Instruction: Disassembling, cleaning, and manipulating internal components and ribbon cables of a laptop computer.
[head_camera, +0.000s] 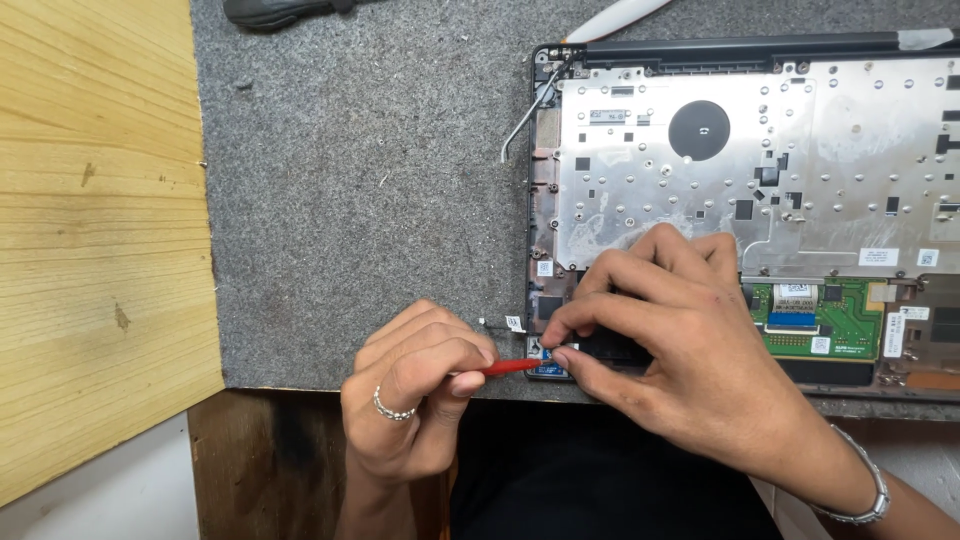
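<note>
Well, slim red screwdriver, tip hidden.

Small white rectangular stickers: two at 3 o'clock on the metal plate; one beside the green board; one near centre.

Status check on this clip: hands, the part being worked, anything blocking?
Left hand grips red tool, tip at small blue board. Right hand pinches at that corner of the open laptop. Loose grey wire lies well away.
</note>
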